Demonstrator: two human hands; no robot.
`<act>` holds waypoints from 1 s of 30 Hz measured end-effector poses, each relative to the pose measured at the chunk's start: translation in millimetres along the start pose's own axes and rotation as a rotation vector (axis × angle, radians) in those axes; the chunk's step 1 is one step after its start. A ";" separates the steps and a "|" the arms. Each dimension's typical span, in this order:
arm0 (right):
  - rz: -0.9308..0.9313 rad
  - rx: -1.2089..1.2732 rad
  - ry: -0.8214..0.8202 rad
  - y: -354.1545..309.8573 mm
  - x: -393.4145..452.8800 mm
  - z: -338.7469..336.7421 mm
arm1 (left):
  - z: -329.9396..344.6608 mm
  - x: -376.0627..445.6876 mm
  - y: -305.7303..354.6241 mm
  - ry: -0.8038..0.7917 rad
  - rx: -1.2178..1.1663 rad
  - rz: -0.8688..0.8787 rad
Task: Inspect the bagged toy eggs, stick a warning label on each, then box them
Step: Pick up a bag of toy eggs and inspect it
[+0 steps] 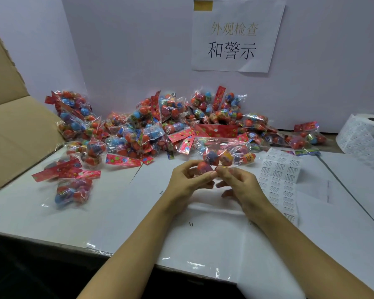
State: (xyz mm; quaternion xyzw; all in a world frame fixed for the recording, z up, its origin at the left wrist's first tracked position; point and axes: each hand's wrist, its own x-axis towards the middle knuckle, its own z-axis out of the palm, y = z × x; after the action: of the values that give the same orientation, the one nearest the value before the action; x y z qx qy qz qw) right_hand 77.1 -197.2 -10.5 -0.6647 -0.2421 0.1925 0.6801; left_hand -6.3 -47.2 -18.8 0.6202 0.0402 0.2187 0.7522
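Two hands meet over the white worktop (138,212), both pinching one clear bag of toy eggs (222,156): the left hand (188,180) has thumb and fingers (211,174) curled on an orange egg at the bag's near end, while the right hand (240,182) nips the film just beside it, fingertip to fingertip. The rest of the bag, with its red header card, lies on the worktop beyond the fingers. Judging by the crinkled, glossy film, the bag should be light, soft and slippery, the hard eggs inside rolling loose; a grip on an egg through the film, or on the stiff card, looks safest. Beyond the fingers a heap of bagged eggs (160,126) runs along the wall under a paper sign (238,35); a few more bags (73,190) lie well to the left of the left hand. Just right of the right hand lies a sheet of warning labels (281,175), and farther right a label roll (363,134). A brown carton (15,126) stands open at far left; its inside is out of sight, so what it holds cannot be told.
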 end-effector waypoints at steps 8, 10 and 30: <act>-0.083 0.036 0.033 3.6 0.1 2.5 | 2.3 -1.5 1.5 0.014 -0.009 -0.022; -0.117 0.071 0.020 2.4 -0.3 3.6 | 0.7 -1.4 4.1 -0.013 -0.047 -0.035; -0.167 0.099 -0.137 -3.4 1.2 0.7 | -17.2 -1.8 24.9 -0.238 -0.250 -0.160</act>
State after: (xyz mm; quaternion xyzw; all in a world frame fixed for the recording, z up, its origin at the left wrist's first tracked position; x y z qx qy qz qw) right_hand 77.6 -196.1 -7.1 -0.5932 -0.3328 0.1917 0.7076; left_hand -20.6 -28.8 0.5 0.5384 -0.0275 0.0864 0.8378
